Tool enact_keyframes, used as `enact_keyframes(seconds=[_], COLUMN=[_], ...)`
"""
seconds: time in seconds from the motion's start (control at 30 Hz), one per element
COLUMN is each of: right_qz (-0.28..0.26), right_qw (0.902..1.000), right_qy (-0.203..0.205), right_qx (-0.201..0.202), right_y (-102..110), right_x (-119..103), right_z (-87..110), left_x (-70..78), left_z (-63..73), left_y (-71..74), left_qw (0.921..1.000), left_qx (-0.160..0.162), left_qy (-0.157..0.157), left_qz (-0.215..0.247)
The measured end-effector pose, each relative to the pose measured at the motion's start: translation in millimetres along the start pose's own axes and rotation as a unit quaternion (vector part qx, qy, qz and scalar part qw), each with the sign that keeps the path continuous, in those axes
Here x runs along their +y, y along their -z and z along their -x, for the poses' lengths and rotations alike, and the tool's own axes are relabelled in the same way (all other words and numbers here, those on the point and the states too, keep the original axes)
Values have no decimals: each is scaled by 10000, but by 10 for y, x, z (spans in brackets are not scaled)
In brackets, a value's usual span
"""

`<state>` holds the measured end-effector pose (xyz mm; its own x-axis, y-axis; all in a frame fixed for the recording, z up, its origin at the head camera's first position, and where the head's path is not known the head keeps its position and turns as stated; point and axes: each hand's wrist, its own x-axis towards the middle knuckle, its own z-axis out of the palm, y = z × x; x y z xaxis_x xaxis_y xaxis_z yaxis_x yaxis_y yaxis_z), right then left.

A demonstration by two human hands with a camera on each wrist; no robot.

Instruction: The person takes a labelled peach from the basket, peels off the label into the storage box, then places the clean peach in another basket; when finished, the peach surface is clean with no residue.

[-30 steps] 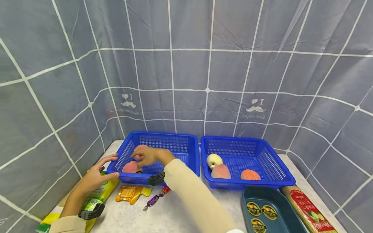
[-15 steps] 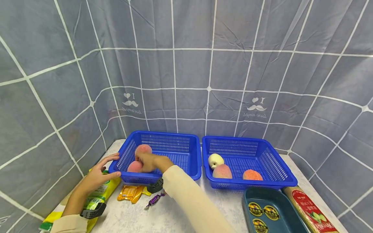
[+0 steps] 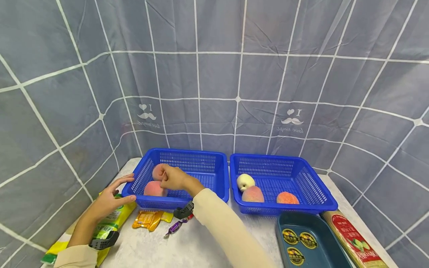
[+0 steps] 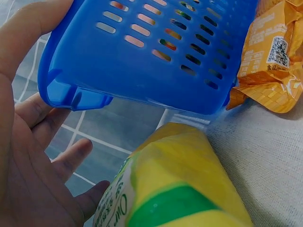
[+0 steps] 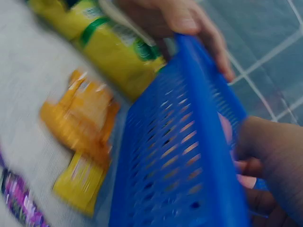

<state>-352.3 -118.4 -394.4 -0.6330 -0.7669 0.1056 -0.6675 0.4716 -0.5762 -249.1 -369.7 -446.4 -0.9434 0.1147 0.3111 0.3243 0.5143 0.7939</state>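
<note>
My left hand [image 3: 108, 201], fingers outstretched, touched the left basket [image 3: 157, 203]; light pressure seemed best for the peaches [image 3: 154, 189]. Whether my right hand [image 3: 175, 178] gripped either, I couldn't tell.

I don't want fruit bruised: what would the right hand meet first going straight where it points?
Probably the farther peach in the left blue basket; depth and any contact are unclear.

I saw the left basket [image 3: 197, 160] and right basket [image 3: 275, 167] both blue. The left one's peaches [image 3: 154, 189] were pink; the right had a cream fruit [image 3: 245, 181], pinkish peach [image 3: 253, 194], orange-red fruit [image 3: 287, 198]. Curtain [image 3: 218, 78] was grey-blue with white gridlines, tabletop [image 3: 140, 249] whitish with grey mottling, tray [image 3: 315, 257] dark teal, stickers [image 3: 308, 240] black-and-yellow, bag [image 4: 189, 170] yellow and green, wrappers [image 3: 146, 219] orange, candy [image 3: 174, 227] purple, sleeve [image 3: 228, 227] cream.
</note>
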Motion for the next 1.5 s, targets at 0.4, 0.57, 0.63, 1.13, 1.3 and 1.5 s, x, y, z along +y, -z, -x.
enact_keyframes(seconds=[0.4,0.57,0.63,1.13,1.3,1.5], right_qz=[783,980,1218,578,321,-165], right_qw=[9959,9940,9908,9957,9962,9910], right_qy=[124,1,-123,326,584,1091], right_qx=[-430,-486,-580,-648,-561,-761], right_y=[-27,-29,-17,276,630,909], right_x=[0,-4,-17,113,19,-97], right_z=[-41,-42,-29,212,614,1412], left_x=[21,26,34,1,8,33], left_z=[16,22,7,25,46,43], left_y=[20,21,22,-9,-10,-18], left_qw=[10000,10000,10000,9999,10000,9997], left_qx=[-9,-16,-19,-2,3,21], left_qy=[-56,-56,-67,-15,-2,-142], left_qz=[8,42,44,121,69,221])
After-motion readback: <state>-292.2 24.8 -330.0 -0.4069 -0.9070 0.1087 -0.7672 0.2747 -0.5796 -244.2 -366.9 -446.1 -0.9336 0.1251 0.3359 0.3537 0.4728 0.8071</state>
